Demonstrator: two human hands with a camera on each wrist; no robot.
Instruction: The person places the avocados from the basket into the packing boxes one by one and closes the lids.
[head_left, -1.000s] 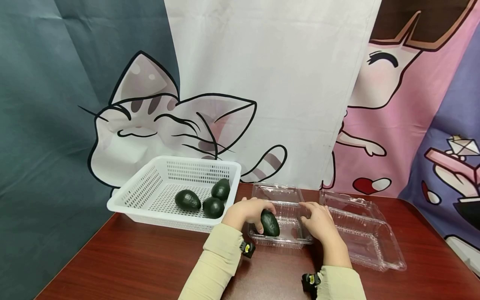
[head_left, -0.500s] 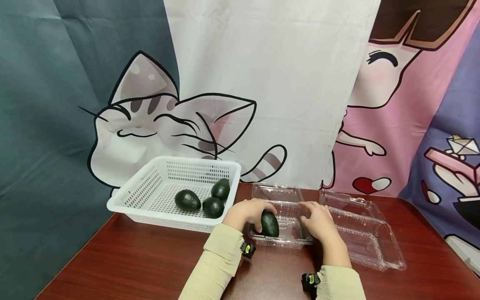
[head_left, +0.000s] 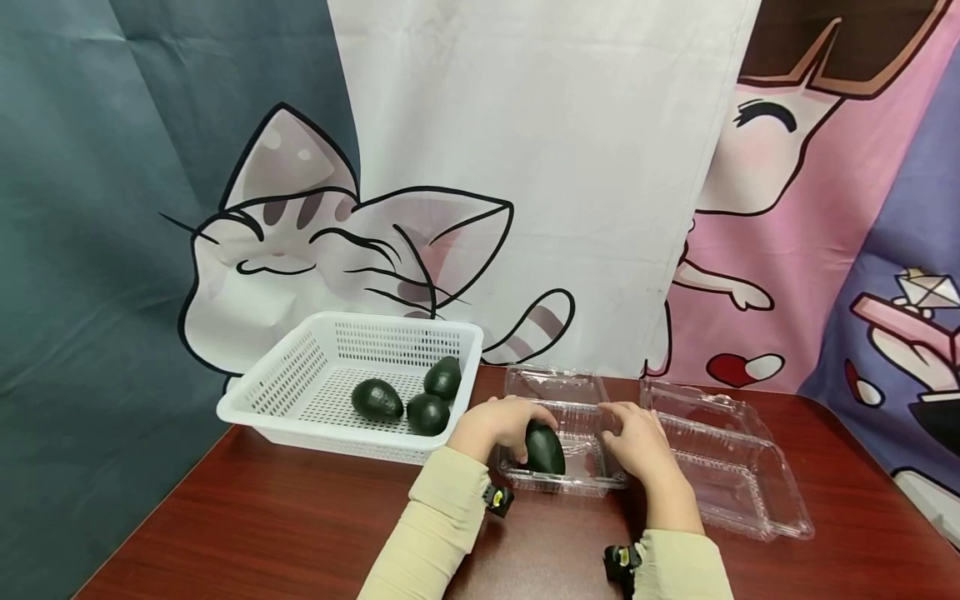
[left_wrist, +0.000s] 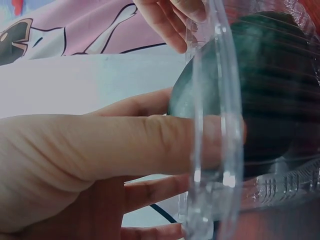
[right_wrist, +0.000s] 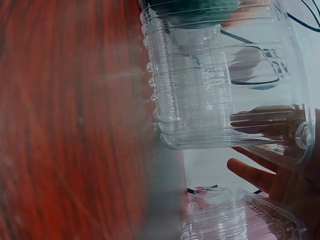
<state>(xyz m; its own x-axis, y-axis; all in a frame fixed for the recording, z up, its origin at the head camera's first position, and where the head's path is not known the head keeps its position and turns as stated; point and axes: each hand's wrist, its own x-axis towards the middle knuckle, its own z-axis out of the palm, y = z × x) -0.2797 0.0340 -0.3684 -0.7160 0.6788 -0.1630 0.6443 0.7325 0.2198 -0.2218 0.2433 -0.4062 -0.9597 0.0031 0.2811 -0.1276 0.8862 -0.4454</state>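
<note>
My left hand (head_left: 498,423) holds a dark green avocado (head_left: 545,450) inside a clear plastic clamshell box (head_left: 592,483), near its left end. In the left wrist view the thumb lies along the avocado (left_wrist: 275,65), seen through the box's clear rim, with other fingers behind. My right hand (head_left: 641,442) is at the right end of the same box, its fingers spread and loosely extended at the rim. In the right wrist view, one finger (right_wrist: 250,172) shows outside the clear wall and others show through the plastic. The box's lid (head_left: 555,383) is raised behind it.
A white perforated basket (head_left: 262,417) stands left with three avocados: one at left (head_left: 377,400), one at the back (head_left: 442,379), one in front (head_left: 428,414). A second clear clamshell box (head_left: 720,483) lies open at right. A printed curtain (head_left: 585,167) hangs behind the table (head_left: 300,525).
The held avocado has shifted slightly to the right inside the box. Both hands stay almost in place.
</note>
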